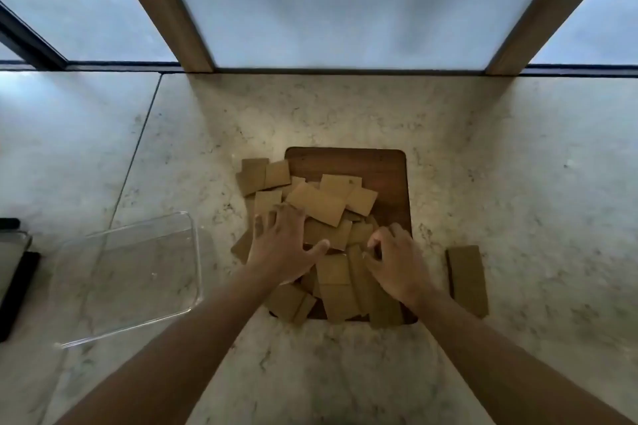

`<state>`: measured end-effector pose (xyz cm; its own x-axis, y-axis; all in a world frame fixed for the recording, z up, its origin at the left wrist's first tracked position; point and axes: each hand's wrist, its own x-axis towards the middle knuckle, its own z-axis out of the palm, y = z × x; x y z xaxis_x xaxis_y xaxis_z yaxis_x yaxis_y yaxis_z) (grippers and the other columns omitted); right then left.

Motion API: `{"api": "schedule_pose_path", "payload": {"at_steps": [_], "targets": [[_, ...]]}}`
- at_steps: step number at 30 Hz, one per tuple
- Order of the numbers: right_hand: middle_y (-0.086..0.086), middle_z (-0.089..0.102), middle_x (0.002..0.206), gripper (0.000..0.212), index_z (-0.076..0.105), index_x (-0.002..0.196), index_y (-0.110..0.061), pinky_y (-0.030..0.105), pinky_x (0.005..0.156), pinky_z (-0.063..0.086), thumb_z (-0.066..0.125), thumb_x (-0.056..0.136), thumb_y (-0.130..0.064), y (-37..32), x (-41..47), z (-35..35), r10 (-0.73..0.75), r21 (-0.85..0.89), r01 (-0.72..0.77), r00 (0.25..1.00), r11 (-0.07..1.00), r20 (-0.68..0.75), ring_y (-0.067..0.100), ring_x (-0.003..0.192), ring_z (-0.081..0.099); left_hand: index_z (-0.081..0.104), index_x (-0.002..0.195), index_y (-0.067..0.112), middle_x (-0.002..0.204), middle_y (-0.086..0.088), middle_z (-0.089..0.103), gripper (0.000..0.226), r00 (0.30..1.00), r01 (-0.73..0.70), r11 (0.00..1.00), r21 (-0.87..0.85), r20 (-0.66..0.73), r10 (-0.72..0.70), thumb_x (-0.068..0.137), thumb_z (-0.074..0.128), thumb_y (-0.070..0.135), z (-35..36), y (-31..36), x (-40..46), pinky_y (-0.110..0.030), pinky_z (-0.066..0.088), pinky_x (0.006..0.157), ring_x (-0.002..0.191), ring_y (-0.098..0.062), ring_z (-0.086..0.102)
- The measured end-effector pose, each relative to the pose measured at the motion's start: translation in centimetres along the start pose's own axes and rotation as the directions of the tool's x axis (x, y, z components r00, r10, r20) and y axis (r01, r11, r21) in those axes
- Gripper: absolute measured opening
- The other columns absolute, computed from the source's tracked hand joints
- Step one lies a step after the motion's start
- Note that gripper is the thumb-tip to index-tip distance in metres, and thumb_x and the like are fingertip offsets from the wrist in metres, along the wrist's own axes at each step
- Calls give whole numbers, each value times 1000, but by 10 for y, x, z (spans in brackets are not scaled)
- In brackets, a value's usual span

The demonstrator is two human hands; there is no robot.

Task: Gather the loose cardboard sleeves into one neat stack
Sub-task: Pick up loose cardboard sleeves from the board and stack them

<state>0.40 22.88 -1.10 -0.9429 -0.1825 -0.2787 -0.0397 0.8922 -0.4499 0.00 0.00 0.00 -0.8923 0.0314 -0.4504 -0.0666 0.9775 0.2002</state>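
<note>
1. Cardboard sleeves: flat tan rectangles, plain and matte, heaped loose and overlapping on a dark wooden board set on a pale marble counter. Several spill off the board's left edge onto the stone.
2. One separate sleeve stack lies off the board to the right, on the counter, apart from the heap.
3. Orientation: no common direction in the heap; pieces lie at mixed angles. The near ones by the wrists run long axis roughly toward and away from the person, as does the separate stack, tilted slightly.
4. Left hand: palm down, fingers spread wide, pressing flat on the heap's left side; nothing gripped.
5. Right hand: fingers curled at the heap's right side; cannot tell whether a sleeve is pinched.
6. Clear plastic tray sits left of the heap, on the counter.
7. Hidden: sleeves under both hands; the board's near edge mostly covered. Dark objects at the far left are cut off, unidentifiable.
</note>
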Motion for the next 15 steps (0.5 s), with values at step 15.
{"api": "schedule_pose_path", "payload": {"at_steps": [15], "targets": [[5,63,118,47,59,120,-18,36,92,51,75,86,-45,-13,-42,36,160,-23,-159,986,987,50,23,109,62,54,140,15,135,-10,60,47,996,28,982,-188,-77,-44,100,51,40,35,1,-41,-45,43,106,125,-29,56]]}}
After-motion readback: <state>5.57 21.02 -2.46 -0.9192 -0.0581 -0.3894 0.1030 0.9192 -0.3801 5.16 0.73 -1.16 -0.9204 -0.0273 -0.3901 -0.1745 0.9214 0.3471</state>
